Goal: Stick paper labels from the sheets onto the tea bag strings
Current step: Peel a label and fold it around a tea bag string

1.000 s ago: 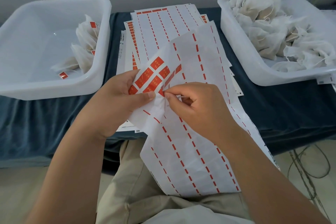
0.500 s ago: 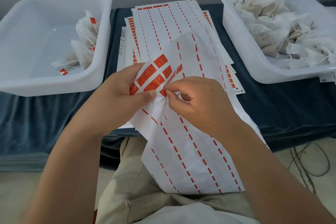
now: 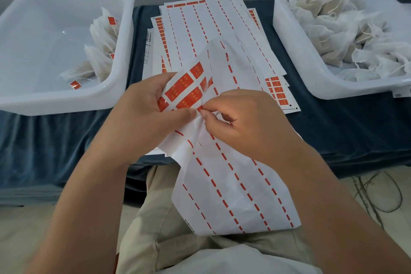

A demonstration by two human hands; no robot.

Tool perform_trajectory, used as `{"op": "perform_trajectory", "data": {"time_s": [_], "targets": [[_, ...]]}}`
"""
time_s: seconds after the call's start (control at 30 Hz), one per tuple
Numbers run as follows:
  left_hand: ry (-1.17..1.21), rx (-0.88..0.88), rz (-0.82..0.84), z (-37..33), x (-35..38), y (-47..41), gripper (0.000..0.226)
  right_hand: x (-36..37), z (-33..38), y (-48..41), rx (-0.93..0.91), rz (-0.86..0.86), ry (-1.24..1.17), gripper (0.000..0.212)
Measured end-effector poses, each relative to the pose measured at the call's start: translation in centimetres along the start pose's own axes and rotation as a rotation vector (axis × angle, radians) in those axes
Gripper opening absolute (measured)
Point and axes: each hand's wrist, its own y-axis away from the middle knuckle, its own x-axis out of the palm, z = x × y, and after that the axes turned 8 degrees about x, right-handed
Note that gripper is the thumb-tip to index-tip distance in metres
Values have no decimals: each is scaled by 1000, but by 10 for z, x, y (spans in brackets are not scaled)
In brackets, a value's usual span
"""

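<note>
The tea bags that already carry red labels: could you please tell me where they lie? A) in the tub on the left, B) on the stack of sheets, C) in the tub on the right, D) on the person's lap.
A: the tea bags with red labels lie in the left tub, while the plain bags piled in the right tub show no red.

I am holding one label sheet in my two hands, left hand and right hand, and facing two tubs, left tub and right tub, plus uncountable stacked sheets.
</note>
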Motion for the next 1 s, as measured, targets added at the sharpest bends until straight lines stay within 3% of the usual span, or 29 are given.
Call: {"op": "perform_trajectory", "data": {"time_s": [0.23, 0.47, 0.57, 0.67, 0.73, 0.87, 1.0], "targets": [[83, -35, 78, 6, -4, -5, 46, 4, 1, 2, 40, 11, -46, 24], [665, -13, 204, 18, -1, 6, 73, 9, 0, 2, 171, -192, -71, 28], [593, 3, 55, 11, 27, 24, 63, 15, 4, 4, 218, -265, -30, 27], [271, 2, -245, 6, 48, 32, 27, 18, 4, 5, 251, -173, -98, 28], [270, -59, -362, 5, 47, 28, 21, 18, 4, 5, 297, -152, -214, 24], [416, -121, -348, 6, 40, 21, 37, 16, 5, 4, 334, -201, -254, 23], [477, -146, -319, 7, 38, 18, 19, 15, 5, 2, 319, -236, -240, 24]]}}
